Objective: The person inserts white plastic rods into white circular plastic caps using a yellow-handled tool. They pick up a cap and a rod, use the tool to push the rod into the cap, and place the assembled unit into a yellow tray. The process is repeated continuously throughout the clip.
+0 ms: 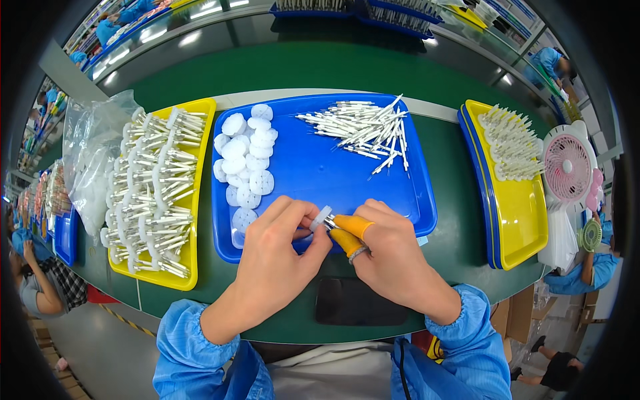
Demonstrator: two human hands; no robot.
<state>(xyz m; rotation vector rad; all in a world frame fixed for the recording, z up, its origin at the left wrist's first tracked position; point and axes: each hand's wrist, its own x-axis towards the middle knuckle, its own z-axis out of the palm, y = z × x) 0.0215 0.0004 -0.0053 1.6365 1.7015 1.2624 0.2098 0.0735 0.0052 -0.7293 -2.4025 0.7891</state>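
Note:
Over the near edge of the blue tray (320, 190), my two hands meet at a small white round plastic disc (322, 216). The fingers and thumb of my left hand (270, 243) pinch this disc from the left. My right hand (393, 247), with orange finger cots (353, 227) on the thumb and index finger, is closed on a small silvery piece against the disc; most of that piece is hidden by the fingertips. White round discs (247, 157) are heaped along the tray's left side. Thin white rods with metal ends (367, 130) lie in a loose pile at its far right.
To the left, a yellow tray (185, 267) holds discs full of rods, beside a clear plastic bag (93, 157). Stacked trays (520, 230) with more rods and a pink fan (567, 167) stand at right. A dark phone (360, 303) lies near my body. Other people sit farther off.

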